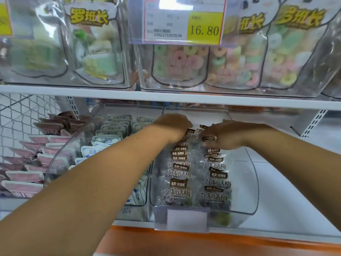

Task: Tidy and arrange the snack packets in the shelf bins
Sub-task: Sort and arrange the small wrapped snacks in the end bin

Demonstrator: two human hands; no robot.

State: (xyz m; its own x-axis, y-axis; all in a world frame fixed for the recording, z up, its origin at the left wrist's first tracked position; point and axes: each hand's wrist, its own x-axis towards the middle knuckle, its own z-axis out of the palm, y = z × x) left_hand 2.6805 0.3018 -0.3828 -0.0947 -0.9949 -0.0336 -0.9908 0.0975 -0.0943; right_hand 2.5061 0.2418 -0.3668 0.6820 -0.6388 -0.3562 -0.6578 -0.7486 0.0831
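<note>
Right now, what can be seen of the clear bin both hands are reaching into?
The clear bin looks like transparent plastic with a low, rounded front wall. It stands on the lower shelf beside a similar bin of white-blue packets. It holds two overlapping rows of see-through plum packets with brown labels. A clear label holder with a blank card sits on its front. At the back, the right hand grips packets, and the left hand has its fingers hidden among them.

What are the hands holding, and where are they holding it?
The left hand grips the left row of clear plastic snack packets with brown labels by the top edges; the right hand grips the right row likewise.
</note>
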